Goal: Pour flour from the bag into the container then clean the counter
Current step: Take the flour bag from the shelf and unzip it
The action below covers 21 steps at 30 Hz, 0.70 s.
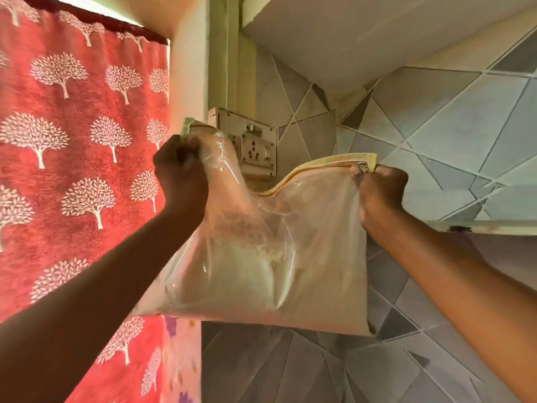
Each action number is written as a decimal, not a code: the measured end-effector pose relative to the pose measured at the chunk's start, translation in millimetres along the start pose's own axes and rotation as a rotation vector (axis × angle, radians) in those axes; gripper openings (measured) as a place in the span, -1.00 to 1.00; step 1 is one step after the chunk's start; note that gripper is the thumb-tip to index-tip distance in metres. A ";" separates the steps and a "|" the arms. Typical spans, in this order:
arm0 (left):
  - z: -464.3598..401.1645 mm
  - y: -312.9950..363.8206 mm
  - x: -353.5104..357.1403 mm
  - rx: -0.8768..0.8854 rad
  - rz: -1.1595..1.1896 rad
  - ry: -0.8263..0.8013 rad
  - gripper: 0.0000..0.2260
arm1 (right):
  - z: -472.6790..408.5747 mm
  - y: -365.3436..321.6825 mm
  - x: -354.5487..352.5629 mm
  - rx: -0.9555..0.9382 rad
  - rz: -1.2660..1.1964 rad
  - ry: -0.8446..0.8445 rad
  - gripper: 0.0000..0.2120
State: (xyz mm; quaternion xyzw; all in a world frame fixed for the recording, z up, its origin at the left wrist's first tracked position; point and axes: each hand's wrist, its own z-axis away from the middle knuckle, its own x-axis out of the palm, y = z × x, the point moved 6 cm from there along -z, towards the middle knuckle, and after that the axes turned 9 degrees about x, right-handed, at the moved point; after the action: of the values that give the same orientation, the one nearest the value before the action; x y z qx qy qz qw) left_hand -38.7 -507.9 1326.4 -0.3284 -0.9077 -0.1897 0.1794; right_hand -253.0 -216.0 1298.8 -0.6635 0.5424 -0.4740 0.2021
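Grey geometric wall tiles [436,135] and a red tree-print curtain [72,141] fill the background, with a switch socket [252,144] at centre. Both hands clutch the top corners of the clear zip bag of flour [261,271], left hand [181,173] at centre left, right hand [380,193] at centre right. Held aloft mid-frame, the dusty bag sags, roughly half full; no container or surface shows, so pouring and cleaning both seem ahead.

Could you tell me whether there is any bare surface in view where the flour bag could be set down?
Hardly any. Both hands, left and right, grip the flour bag in the air. No counter shows. The only flat surface is the shelf ledge right of the right hand, which looks bare. Behind are the switchboard, tiled wall and red curtain.
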 end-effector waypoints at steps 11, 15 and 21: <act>158.8 -51.0 -41.6 -0.401 -0.068 -0.140 -0.88 | 55.6 105.9 -119.3 -0.009 0.172 -0.075 -0.75; 234.6 -59.0 -37.4 -0.569 -0.103 -0.178 -0.81 | 61.8 144.5 -180.2 0.041 0.254 -0.031 -0.70; 324.4 -78.8 -8.4 -0.705 -0.167 -0.299 -0.85 | 61.2 181.1 -271.0 0.070 0.373 0.123 -0.72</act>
State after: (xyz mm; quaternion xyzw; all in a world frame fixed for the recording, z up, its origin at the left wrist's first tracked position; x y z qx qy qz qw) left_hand -150.2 -418.6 1024.6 -0.3191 -0.8266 -0.4537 -0.0949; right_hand -286.5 -43.9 1017.3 -0.5141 0.6505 -0.4864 0.2758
